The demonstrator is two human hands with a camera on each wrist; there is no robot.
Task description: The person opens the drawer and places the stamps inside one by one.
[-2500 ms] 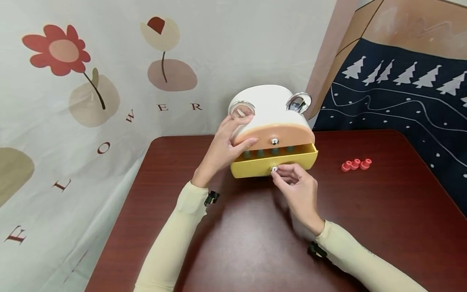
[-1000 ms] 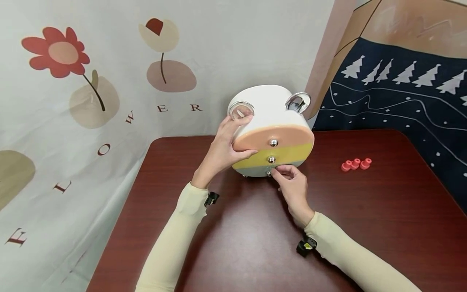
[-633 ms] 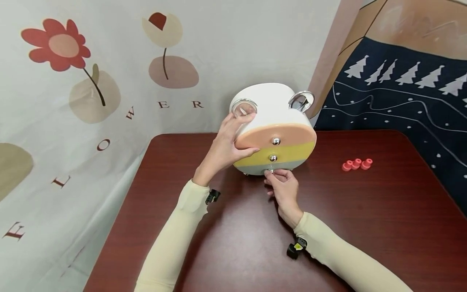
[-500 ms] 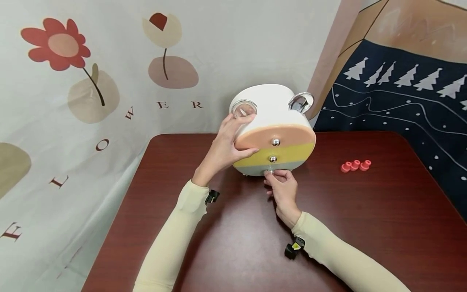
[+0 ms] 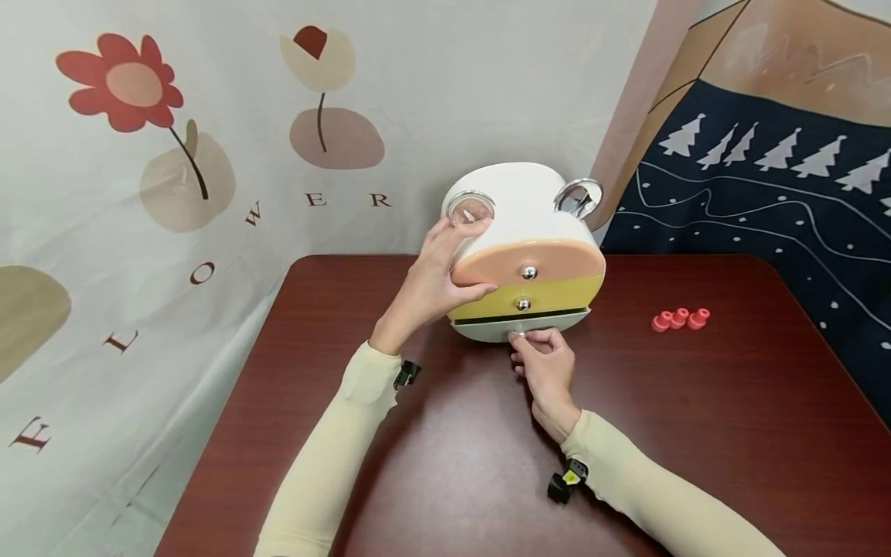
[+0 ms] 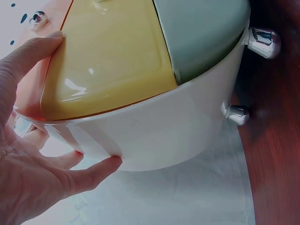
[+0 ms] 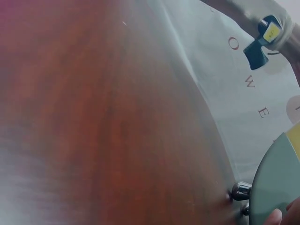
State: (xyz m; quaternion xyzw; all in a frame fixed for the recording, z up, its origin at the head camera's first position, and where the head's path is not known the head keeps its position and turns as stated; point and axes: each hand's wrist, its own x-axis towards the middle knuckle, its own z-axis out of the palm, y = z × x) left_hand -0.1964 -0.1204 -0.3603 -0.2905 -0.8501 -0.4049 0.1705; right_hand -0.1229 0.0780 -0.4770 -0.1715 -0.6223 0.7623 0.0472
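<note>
1. Hands, two, apart from each other, both on one cabinet.
2. Left hand [image 5: 435,267]: spread wide and clamped on the cabinet's left edge, thumb across the front, fingers against the side wall.
3. Right hand [image 5: 548,371]: thumb and forefinger nearly together, pinching the lowest knob [image 5: 522,334].
4. White cabinet [image 5: 518,201], one: rounded, standing at the back of the table between the hands.
5. Drawers, three. Green drawer [image 5: 480,331], lowest: slightly pulled out, a dark gap along its top; contents hidden. Yellow drawer [image 5: 567,296], middle, and orange drawer [image 5: 487,264], top: both flush.
6. Silver knobs, three, one per drawer, the upper two uncovered.
7. Silver-rimmed ears [image 5: 579,199], two, on the cabinet top; left one just beside the left fingers.
8. Silver feet [image 6: 264,43], two visible in the left wrist view.
9. Red pieces [image 5: 680,318], three, in a close row on the table, well right of the cabinet.
10. Table [image 5: 431,480], one: dark red-brown.
11. Black wrist devices [image 5: 569,480], two, one per sleeve.
</note>
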